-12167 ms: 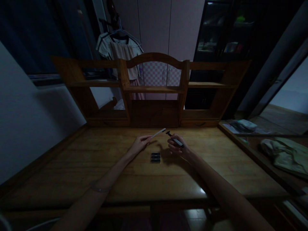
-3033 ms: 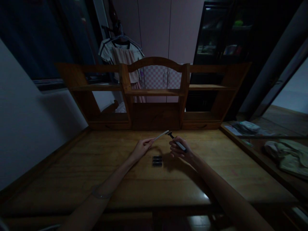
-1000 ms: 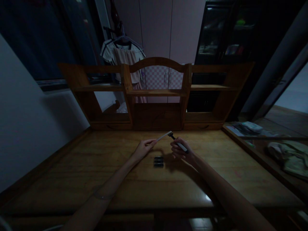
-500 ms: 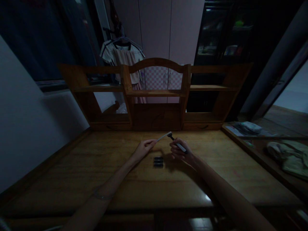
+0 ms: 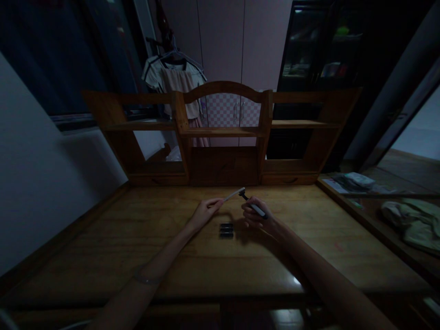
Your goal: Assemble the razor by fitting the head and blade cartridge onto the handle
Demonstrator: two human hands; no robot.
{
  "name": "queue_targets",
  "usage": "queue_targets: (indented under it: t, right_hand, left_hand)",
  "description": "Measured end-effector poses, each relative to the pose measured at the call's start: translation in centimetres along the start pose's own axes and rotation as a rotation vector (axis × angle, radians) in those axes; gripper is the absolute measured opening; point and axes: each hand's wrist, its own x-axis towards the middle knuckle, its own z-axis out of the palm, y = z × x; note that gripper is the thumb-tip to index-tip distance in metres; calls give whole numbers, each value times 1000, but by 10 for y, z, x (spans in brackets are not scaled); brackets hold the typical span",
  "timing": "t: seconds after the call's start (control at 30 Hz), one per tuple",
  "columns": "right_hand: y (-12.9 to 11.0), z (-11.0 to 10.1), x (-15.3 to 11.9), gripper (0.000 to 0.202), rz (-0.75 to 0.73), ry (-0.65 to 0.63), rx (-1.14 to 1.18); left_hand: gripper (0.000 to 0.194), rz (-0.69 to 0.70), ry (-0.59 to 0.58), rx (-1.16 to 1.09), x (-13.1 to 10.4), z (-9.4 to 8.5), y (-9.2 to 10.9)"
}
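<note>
My left hand (image 5: pixel 207 211) is closed around a thin white stick (image 5: pixel 233 194), whose far end points up and to the right. It may be a toothbrush, but the dim light hides the detail. In my right hand (image 5: pixel 260 214) is a razor (image 5: pixel 256 210) with a grey and black handle. The razor's dark head meets the far end of the stick, just above the desk. Below and between my hands, a few small dark pieces (image 5: pixel 226 230) lie in a neat stack of rows on the wood; they look like razor cartridges.
The wooden desk (image 5: pixel 144 238) carries a shelf unit (image 5: pixel 223 133) along its back edge. At right, beyond the desk's raised edge, are papers and a plastic-wrapped item (image 5: pixel 359 179) and a pale cloth bag (image 5: pixel 417 224). A shirt (image 5: pixel 172 75) hangs behind the shelf.
Almost nothing differs. Both hands keep their grips, and the razor head stays against the stick's end with only a tiny shift.
</note>
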Motion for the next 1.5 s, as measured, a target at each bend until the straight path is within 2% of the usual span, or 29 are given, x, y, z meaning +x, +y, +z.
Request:
queue_targets:
  t: [0.17, 0.27, 0.4, 0.57, 0.87, 1.1, 1.3, 1.5]
  right_hand:
    - [-4, 3, -2, 32, -11, 11, 0]
    - [-5, 4, -3, 32, -17, 19, -7]
    - [-3, 3, -3, 32, -29, 39, -8]
    - [-2, 0, -1, 32, -8, 4, 7]
    - [-5, 2, -2, 31, -13, 18, -1]
    - [-7, 7, -3, 31, -14, 12, -12]
    - [-7, 11, -4, 31, -16, 23, 0]
    - [-9, 6, -4, 32, -39, -2, 29]
  left_hand:
    - [49, -15, 35, 30, 1, -2, -2]
    - [49, -14, -38, 41, 0, -2, -2]
    - [41, 70, -108, 94, -1, 0, -1]
    - [43, 73, -24, 96, -2, -2, 5]
    - [44, 36, 9, 114, -2, -2, 7]
    - [41, 85, -81, 104, -3, -2, 5]
    - [41, 72, 15, 90, 0, -2, -2]
    - [44, 46, -1, 70, -4, -1, 7]
